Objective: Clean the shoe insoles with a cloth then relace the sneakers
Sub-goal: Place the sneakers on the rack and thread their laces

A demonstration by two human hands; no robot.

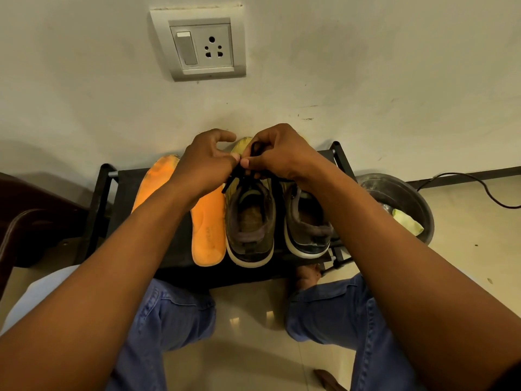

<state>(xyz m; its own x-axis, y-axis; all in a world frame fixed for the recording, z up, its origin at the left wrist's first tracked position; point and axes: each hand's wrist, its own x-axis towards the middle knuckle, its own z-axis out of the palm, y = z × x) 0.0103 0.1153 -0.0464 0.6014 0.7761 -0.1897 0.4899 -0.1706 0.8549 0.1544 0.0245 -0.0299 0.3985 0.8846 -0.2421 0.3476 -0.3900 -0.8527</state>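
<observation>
Two dark sneakers stand side by side on a low black rack [107, 193], heels toward me: the left sneaker [249, 221] and the right sneaker [306, 218]. Two orange insoles lie to their left, one [208, 230] beside the left sneaker and one [153, 182] farther left. My left hand [205, 162] and my right hand [277, 153] meet above the left sneaker's tongue. Both pinch its black lace [248, 170]; a loop rises by my right fingers. The sneakers' toes are hidden behind my hands.
A dark basin [406, 198] holding a pale green cloth [407, 221] sits on the tiled floor right of the rack. A black cable [479, 187] runs along the floor. The wall carries a switch and socket plate [200, 46]. A dark chair [25, 221] stands at left.
</observation>
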